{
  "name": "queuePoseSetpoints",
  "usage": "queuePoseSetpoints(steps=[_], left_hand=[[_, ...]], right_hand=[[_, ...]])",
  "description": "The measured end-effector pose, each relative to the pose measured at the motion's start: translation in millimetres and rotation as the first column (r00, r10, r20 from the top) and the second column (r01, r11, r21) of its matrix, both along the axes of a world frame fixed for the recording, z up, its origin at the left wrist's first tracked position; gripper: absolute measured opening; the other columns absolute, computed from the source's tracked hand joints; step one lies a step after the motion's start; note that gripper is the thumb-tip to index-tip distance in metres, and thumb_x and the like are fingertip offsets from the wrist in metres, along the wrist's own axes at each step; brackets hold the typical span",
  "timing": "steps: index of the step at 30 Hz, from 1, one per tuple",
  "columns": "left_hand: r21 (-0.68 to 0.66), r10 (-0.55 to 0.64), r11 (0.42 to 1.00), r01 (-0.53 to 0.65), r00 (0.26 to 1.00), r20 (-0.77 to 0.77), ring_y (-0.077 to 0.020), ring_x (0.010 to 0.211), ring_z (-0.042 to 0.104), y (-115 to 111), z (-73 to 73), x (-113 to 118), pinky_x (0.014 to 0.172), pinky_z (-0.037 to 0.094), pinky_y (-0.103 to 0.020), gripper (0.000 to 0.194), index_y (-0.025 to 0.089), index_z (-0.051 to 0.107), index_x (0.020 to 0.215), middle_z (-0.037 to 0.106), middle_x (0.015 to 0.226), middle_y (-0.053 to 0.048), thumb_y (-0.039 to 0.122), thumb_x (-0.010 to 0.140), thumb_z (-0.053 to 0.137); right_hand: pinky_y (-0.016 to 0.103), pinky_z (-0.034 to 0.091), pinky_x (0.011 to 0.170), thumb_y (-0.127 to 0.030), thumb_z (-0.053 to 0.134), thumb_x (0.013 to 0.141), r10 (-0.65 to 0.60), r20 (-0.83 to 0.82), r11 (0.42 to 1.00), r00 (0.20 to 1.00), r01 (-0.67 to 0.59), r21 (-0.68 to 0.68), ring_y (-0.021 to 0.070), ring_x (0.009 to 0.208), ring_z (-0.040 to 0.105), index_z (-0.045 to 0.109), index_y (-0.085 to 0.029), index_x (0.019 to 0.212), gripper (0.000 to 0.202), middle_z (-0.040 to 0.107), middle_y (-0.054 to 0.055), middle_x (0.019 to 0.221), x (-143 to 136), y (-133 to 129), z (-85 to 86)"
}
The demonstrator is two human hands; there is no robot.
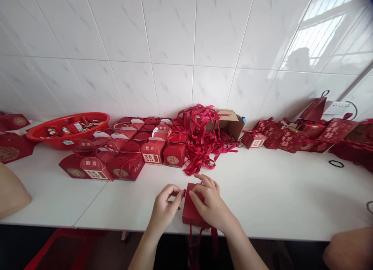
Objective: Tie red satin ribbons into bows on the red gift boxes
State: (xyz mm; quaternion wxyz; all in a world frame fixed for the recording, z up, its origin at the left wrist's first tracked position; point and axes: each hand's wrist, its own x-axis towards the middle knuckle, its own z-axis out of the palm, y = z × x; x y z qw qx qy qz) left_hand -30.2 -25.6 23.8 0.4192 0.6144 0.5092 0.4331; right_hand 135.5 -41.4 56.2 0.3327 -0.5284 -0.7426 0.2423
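Observation:
A red gift box [191,210] lies on the white table near the front edge, with dark red ribbon ends [215,235] hanging from it over the edge. At its left side my left hand [166,208] is closed, thumb and forefinger pinching a bit of red ribbon [184,193]. My right hand [210,203] rests over the right part of the box and steadies it, thumb and forefinger bent close together on its top, the other fingers raised. Whether ribbon lies between those right fingertips is hidden. Just beyond the box, loose red ribbons [201,145] form a tangled heap.
Several finished-looking red boxes [122,165] stand at left, before a red basin [71,143] of small packets. A cardboard box [236,124] sits behind the ribbons. More red boxes [294,140] and a black ring [336,164] are at right. Other people's arms [13,192] show at both sides.

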Motion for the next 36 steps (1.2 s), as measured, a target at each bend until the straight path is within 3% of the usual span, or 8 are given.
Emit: queuePoseSetpoints(steps=[4, 9, 12, 15, 19, 24, 31, 36], left_hand=[[0.099, 0.176, 0.984, -0.149, 0.899, -0.402, -0.0207, 0.071, 0.060, 13.2, -16.2, -39.4, 0.064, 0.048, -0.030, 0.023, 0.019, 0.056, 0.068, 0.061, 0.075, -0.005, 0.039, 0.079, 0.052], [0.228, 0.483, 0.833, -0.504, 0.462, -0.744, -0.0361, 0.083, 0.058, 18.2, -33.5, -94.4, 0.066, 0.044, -0.044, 0.020, 0.020, 0.061, 0.076, 0.062, 0.090, -0.014, 0.037, 0.076, 0.050], [0.309, 0.521, 0.853, -0.420, 0.670, -0.529, -0.0332, 0.097, 0.056, 16.8, -30.2, -81.8, 0.081, 0.044, -0.044, 0.022, 0.021, 0.059, 0.087, 0.062, 0.099, -0.013, 0.039, 0.078, 0.051], [0.164, 0.174, 0.977, -0.137, 0.955, -0.239, -0.0245, 0.102, 0.056, 14.4, -19.7, -42.4, 0.088, 0.043, -0.035, 0.028, 0.022, 0.057, 0.098, 0.060, 0.109, -0.008, 0.044, 0.084, 0.048], [-0.016, -0.177, 0.984, 0.178, 0.984, 0.009, -0.0187, 0.085, 0.056, 11.2, -8.8, 0.0, 0.076, 0.046, -0.027, 0.030, 0.020, 0.055, 0.091, 0.058, 0.098, -0.006, 0.049, 0.085, 0.048], [-0.175, -0.244, 0.942, 0.286, 0.943, 0.224, -0.0101, 0.056, 0.041, 12.5, -12.7, 2.9, 0.052, 0.035, -0.021, 0.039, 0.018, 0.045, 0.067, 0.044, 0.065, 0.002, 0.053, 0.082, 0.053], [-0.136, -0.093, 0.986, 0.095, 0.995, 0.017, -0.0107, 0.054, 0.047, 17.1, -24.6, -23.6, 0.050, 0.037, -0.021, 0.034, 0.018, 0.049, 0.067, 0.051, 0.062, 0.003, 0.049, 0.082, 0.055], [0.181, 0.332, 0.937, -0.300, 0.924, -0.191, -0.0244, 0.096, 0.058, 4.8, -31.5, -44.6, 0.087, 0.045, -0.036, 0.033, 0.021, 0.057, 0.093, 0.062, 0.098, -0.006, 0.047, 0.074, 0.064]], right_hand=[[0.051, 0.028, 0.107, -0.040, 0.045, 0.092, -0.117, -0.179, 0.992, 0.977, 0.124, 0.028, 0.0273, 0.135, 0.031, 0.060, -0.026, 0.117, 0.033, 0.038, 0.010, 0.144, 22.2, -1.9, -7.9], [0.045, 0.037, 0.104, -0.042, 0.050, 0.089, -0.190, -0.366, 0.982, 0.911, 0.171, -0.084, 0.0248, 0.127, 0.042, 0.056, -0.026, 0.121, 0.037, 0.046, 0.010, 0.135, 57.9, -17.7, -34.4], [0.042, 0.043, 0.097, -0.043, 0.057, 0.085, -0.137, -0.446, 0.975, 0.885, 0.042, -0.217, 0.0232, 0.112, 0.055, 0.055, -0.024, 0.116, 0.037, 0.055, 0.009, 0.123, 62.6, -29.1, -46.8], [0.034, 0.049, 0.078, -0.044, 0.057, 0.085, -0.122, -0.568, 0.940, 0.814, -0.089, -0.329, 0.0179, 0.086, 0.060, 0.054, -0.020, 0.100, 0.029, 0.062, 0.006, 0.099, 57.5, -32.8, -52.1], [0.024, 0.039, 0.057, -0.049, 0.063, 0.079, -0.134, -0.650, 0.902, 0.748, -0.180, -0.393, 0.0111, 0.061, 0.048, 0.051, -0.018, 0.080, 0.033, 0.052, -0.002, 0.069, 55.4, -25.6, -53.6], [0.024, 0.036, 0.058, -0.049, 0.063, 0.078, -0.101, -0.634, 0.881, 0.767, -0.227, -0.415, 0.0101, 0.058, 0.041, 0.055, -0.016, 0.072, 0.035, 0.047, -0.003, 0.063, 66.9, -15.1, -48.3], [0.027, 0.042, 0.062, -0.043, 0.065, 0.077, -0.079, -0.538, 0.957, 0.839, -0.088, -0.277, 0.0125, 0.065, 0.048, 0.052, -0.021, 0.113, 0.044, 0.051, -0.002, 0.076, 95.0, -6.4, -41.6], [0.035, 0.045, 0.081, -0.038, 0.067, 0.075, -0.245, -0.382, 0.966, 0.891, 0.257, -0.021, 0.0207, 0.098, 0.054, 0.052, -0.025, 0.115, 0.044, 0.054, 0.007, 0.115, 106.8, -19.5, -39.5]])
